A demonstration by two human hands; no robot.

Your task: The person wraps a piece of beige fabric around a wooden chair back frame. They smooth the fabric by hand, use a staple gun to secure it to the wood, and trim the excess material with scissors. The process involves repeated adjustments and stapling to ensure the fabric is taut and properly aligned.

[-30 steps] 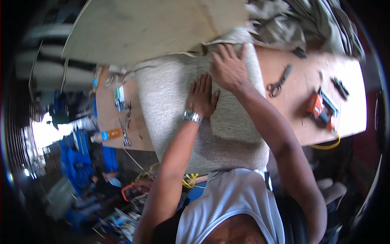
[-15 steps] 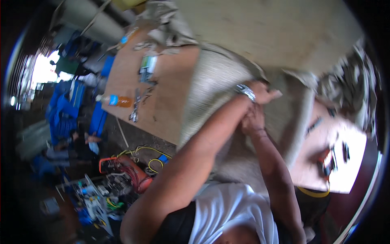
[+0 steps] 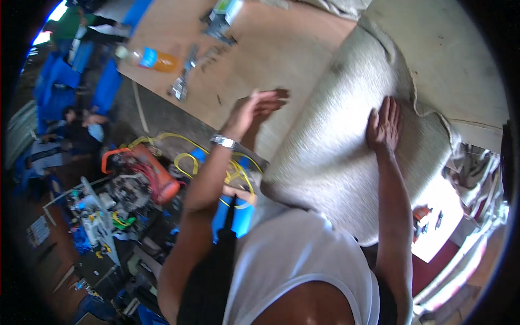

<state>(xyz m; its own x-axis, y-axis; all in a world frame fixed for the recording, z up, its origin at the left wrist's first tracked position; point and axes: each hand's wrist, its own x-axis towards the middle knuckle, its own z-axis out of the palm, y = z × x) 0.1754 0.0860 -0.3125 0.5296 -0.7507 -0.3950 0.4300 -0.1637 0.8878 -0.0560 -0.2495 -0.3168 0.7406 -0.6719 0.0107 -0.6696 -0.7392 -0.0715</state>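
A beige woven fabric piece (image 3: 336, 130), its body padded and rounded like upholstery, lies over the right side of the wooden tabletop. My right hand (image 3: 386, 125) rests flat on it near the raised edge seam, fingers stretched out. My left hand (image 3: 254, 111), with a silver watch on the wrist, hovers left of the fabric over the bare wood. Its fingers are extended and it holds nothing. What lies under the fabric is hidden.
On the tabletop (image 3: 292, 49) at left are a bottle of orange liquid (image 3: 157, 59), a metal hand tool (image 3: 181, 81) and a green-white box (image 3: 227, 11). An orange machine (image 3: 157, 173), yellow hose (image 3: 187, 162) and a cluttered bench (image 3: 100, 216) stand lower left. Another person (image 3: 67, 30) is at far left.
My hands were together on the fabric and have parted. The left moved left, off the fabric; the right now lies flat on it. The view has shifted and the fabric piece appears turned.
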